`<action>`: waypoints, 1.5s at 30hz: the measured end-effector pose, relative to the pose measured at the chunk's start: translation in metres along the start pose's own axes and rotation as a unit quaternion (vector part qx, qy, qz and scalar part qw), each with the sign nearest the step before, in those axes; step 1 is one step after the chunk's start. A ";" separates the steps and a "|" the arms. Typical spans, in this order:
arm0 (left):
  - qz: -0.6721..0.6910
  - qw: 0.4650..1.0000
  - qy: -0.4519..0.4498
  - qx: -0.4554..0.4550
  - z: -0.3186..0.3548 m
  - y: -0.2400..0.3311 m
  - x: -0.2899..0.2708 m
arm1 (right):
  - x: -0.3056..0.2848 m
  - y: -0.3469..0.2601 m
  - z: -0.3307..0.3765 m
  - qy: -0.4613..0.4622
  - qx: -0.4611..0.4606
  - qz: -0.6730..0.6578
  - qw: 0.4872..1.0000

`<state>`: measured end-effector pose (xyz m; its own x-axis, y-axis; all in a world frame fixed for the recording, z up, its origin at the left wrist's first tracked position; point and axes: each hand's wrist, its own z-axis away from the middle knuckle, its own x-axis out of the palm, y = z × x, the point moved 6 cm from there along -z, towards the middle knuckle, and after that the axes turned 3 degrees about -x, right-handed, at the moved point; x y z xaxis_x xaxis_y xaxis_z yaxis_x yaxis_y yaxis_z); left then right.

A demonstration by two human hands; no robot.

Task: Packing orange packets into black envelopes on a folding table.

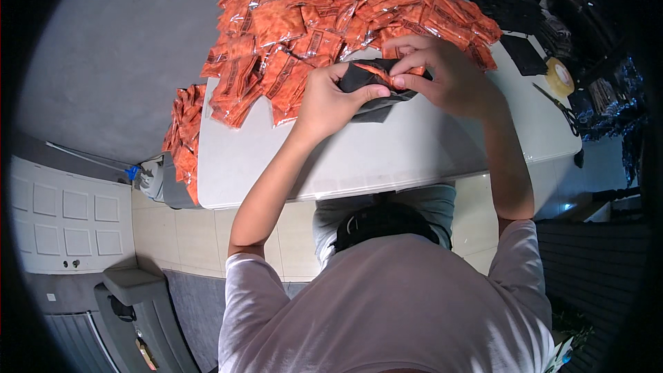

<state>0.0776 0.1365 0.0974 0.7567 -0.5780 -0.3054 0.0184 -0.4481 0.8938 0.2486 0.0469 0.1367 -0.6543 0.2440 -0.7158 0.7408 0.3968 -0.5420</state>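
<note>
My left hand (327,102) grips a black plastic bag (371,112) over the table, its thumb lying across the front and its fingers mostly hidden behind. Orange material of a packet (373,69) shows in the bag's mouth. At the bag's right side, my right hand (452,77) is closed, thumb and index finger pinching the orange packet at the opening. Its other fingers bend over the far side, where more orange shows. How deep the packet sits inside is hidden. Just beyond both hands lies a large heap of orange packets (276,21) in clear wrapping.
The white table (255,166) has more orange packets (183,131) beside its left edge. At the right lie a stack of black bags (504,1), a single black bag (523,55), a roll of yellowish tape (559,77) and scissors (558,105). Dark goods crowd beyond the right edge.
</note>
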 end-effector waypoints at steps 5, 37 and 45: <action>-0.033 0.998 -0.019 -0.053 0.003 -0.004 0.004 | 0.001 -0.017 0.008 0.028 -0.036 0.168 0.985; 0.215 0.976 0.037 -0.027 -0.003 -0.012 -0.004 | -0.011 0.026 0.008 0.082 0.106 0.119 0.984; 0.168 0.982 0.074 -0.036 0.001 -0.008 -0.005 | -0.014 0.021 0.012 0.063 0.144 0.108 0.982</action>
<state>0.0731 0.1426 0.0911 0.8147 -0.5771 0.0575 -0.2062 -0.1956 0.9587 0.2752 0.0417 0.1299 -0.4766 0.4091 -0.7781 0.8652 0.0612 -0.4977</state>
